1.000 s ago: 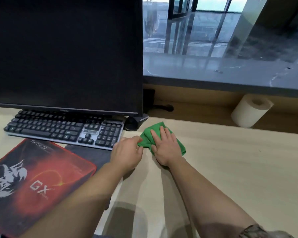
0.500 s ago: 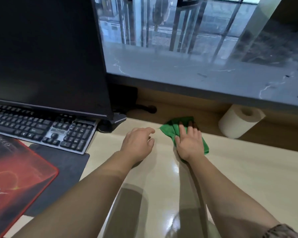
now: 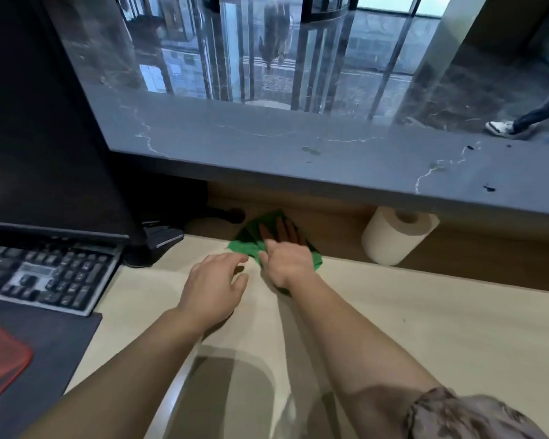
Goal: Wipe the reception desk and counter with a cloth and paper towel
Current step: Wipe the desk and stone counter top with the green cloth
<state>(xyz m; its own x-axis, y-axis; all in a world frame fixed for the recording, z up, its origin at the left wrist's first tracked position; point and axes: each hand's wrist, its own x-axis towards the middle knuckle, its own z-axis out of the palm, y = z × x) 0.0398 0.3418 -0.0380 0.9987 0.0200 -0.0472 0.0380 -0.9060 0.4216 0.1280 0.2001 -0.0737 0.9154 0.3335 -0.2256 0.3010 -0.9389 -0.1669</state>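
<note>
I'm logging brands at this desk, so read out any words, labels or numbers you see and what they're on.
No text can be read here.
Keyboard: key legends and the pale panel are too blurred to read.
Red mouse pad: only a corner shows, no print on it.
Monitor, paper towel roll, green cloth: no visible marking.

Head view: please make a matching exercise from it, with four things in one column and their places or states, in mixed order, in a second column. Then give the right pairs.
Column 1
1. green cloth
2. paper towel roll
3. keyboard
4. left hand

Column 2
A. below the monitor
B. pressed flat under the right hand
C. open, holding nothing, left of the green cloth
D. beneath the edge of the grey counter, at the right

Pairs: 1-B, 2-D, 3-A, 4-C
</note>
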